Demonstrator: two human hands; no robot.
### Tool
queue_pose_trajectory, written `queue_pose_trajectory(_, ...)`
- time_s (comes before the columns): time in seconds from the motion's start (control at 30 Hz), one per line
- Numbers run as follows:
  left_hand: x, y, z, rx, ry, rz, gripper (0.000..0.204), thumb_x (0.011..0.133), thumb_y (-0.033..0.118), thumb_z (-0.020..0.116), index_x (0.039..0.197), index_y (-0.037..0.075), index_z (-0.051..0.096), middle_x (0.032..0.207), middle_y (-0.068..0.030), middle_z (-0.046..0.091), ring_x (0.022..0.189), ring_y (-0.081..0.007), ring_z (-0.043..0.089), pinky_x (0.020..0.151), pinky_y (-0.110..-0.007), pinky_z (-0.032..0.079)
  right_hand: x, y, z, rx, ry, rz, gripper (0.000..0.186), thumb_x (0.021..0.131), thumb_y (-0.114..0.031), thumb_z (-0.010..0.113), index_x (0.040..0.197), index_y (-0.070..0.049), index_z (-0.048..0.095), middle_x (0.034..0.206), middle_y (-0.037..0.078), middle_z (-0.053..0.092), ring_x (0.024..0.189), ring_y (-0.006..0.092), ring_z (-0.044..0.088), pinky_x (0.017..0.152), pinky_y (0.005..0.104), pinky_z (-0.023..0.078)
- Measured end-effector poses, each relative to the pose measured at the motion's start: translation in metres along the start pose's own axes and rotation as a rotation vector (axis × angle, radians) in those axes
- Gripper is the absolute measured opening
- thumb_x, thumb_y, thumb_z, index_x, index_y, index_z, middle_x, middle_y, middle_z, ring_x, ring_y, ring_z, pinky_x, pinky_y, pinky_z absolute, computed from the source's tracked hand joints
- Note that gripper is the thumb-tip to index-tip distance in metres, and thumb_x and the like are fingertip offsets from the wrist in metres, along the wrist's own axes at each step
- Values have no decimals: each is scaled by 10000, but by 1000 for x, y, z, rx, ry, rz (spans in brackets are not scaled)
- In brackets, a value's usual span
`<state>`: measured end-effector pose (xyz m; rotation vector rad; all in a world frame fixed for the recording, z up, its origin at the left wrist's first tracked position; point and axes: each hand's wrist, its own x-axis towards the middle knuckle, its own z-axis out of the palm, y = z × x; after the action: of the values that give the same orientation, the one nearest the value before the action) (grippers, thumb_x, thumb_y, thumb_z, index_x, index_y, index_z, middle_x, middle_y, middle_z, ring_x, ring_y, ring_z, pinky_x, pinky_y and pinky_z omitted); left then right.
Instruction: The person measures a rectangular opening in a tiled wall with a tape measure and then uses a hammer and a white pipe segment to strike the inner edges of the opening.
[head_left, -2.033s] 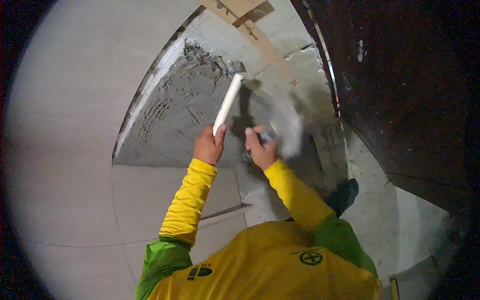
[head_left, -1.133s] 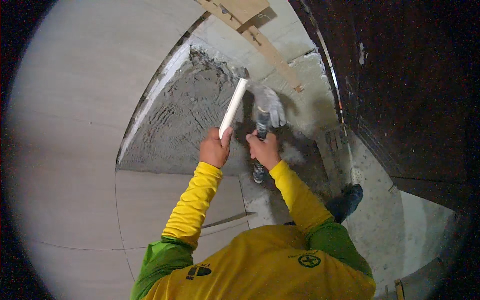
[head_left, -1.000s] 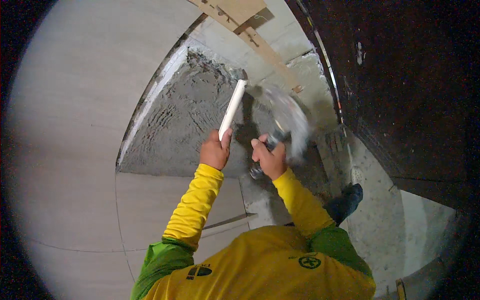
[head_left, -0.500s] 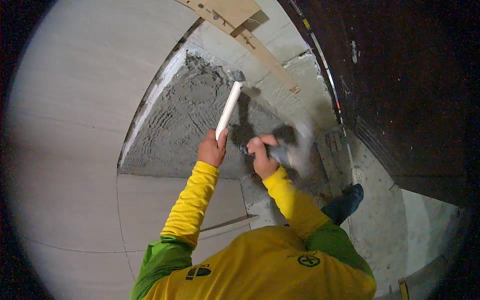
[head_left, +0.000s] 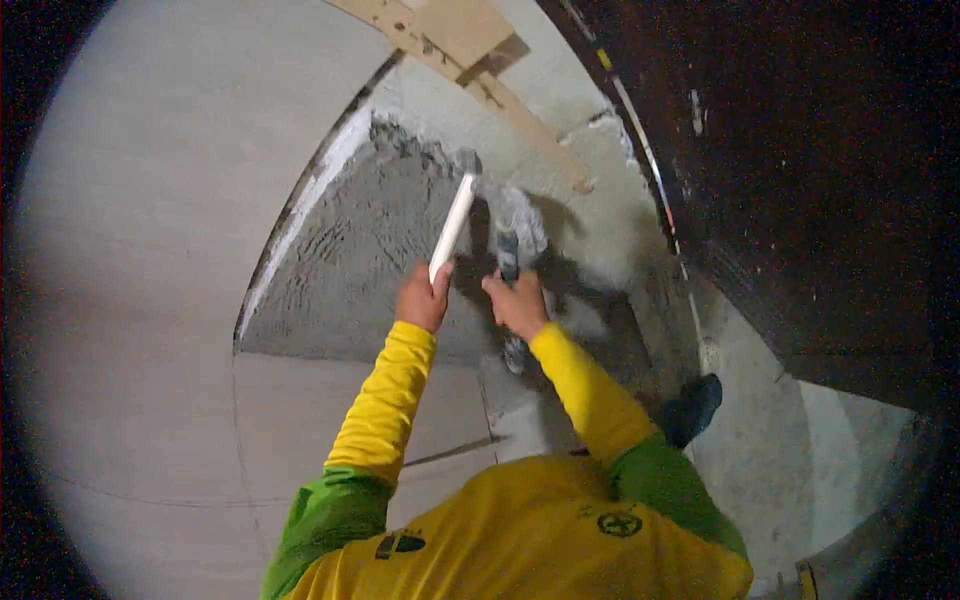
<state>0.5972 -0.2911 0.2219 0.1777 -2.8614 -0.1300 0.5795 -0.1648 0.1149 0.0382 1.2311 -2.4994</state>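
Note:
My left hand (head_left: pixel 424 302) is closed round the near end of a straight white bar (head_left: pixel 455 222), which slants up and away over the wet grey mortar (head_left: pixel 345 240). At the bar's far tip is a grey lump (head_left: pixel 467 160); I cannot tell whether it belongs to the bar. To the right, my right hand (head_left: pixel 521 305) grips the dark handle of a trowel (head_left: pixel 508 252). Its mortar-grey, blurred blade points away from me, close to the bar but apart from it. Whether the blade touches the surface below is unclear.
Large pale tiles (head_left: pixel 150 230) lie left of and nearer than the mortar bed. A wooden board (head_left: pixel 500 95) with holes or stains stretches across the far side. On the right is a dark panel (head_left: pixel 800 180). A dark-covered foot (head_left: pixel 693 410) rests near my right arm.
My right hand has turned the trowel: its blurred blade was to the right of the hand and now points away, nearer the bar. The left hand and bar stay almost in place.

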Motion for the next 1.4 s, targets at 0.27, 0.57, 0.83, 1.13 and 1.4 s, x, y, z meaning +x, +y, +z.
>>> queue_pose_trajectory(0.27, -5, -13, 9, -144, -57, 8, 427, 878, 434, 488, 866, 8, 519, 738, -250, 575, 700, -440, 564, 598, -466, 443, 8, 49, 4, -182, 338, -622, 226, 825, -208, 598, 704, -66, 470, 551, 4, 486, 430, 104, 435, 421, 289, 370)
queue_pose_trajectory(0.57, -3, -26, 30, -177, 23, 51, 480, 865, 487, 480, 935, 14, 523, 729, -243, 579, 697, -438, 565, 594, -456, 445, 2, 21, 2, -174, 145, -429, 267, 794, -180, 580, 579, -47, 494, 473, 24, 485, 387, 117, 454, 397, 282, 369)
queue_pose_trajectory(0.83, -5, -9, 46, -429, -17, -109, 498, 881, 491, 449, 898, 4, 550, 712, -192, 589, 663, -356, 585, 612, -409, 453, -41, -29, -45, -630, -13, -458, 203, 775, -215, 616, 674, -55, 542, 493, 28, 501, 394, 133, 475, 413, 306, 392)
queue_pose_trajectory(1.13, -17, 17, 97, -562, -150, -178, 443, 874, 457, 468, 1002, 46, 578, 793, -145, 626, 754, -320, 617, 590, -370, 480, -122, -67, -83, -568, -35, -35, 188, 793, -173, 628, 703, -33, 541, 568, 28, 525, 450, 116, 485, 440, 276, 383)
queue_pose_trajectory(1.4, -19, 77, 66, -748, 83, -389, 541, 862, 510, 435, 1034, 13, 560, 953, -237, 597, 867, -421, 570, 784, -466, 437, -120, -98, -118, -678, -87, 84, 121, 799, -53, 546, 688, -18, 516, 530, 58, 522, 408, 142, 480, 419, 265, 367)
